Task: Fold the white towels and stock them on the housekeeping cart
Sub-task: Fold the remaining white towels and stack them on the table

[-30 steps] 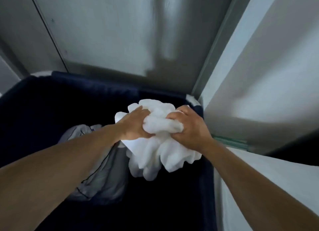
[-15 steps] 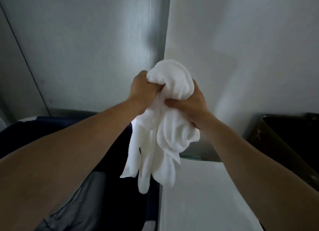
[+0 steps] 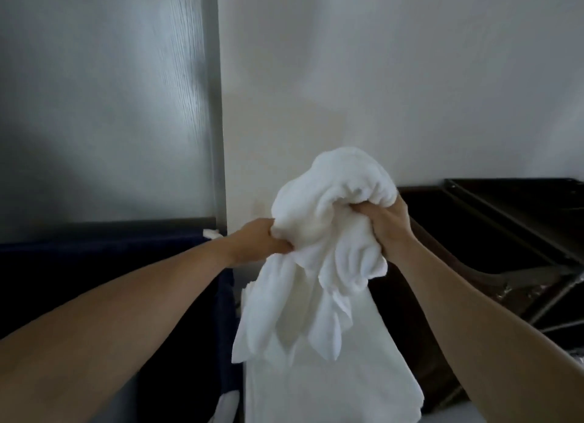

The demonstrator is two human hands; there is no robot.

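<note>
Pale wall, bunched white towel aloft — left hand, right hand, each grip clenched round it

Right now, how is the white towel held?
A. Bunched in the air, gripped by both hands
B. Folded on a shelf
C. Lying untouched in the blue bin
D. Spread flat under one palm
A: the towel hangs crumpled in front of the wall, with the left hand and the right hand each clutching a bunch of it.
</note>
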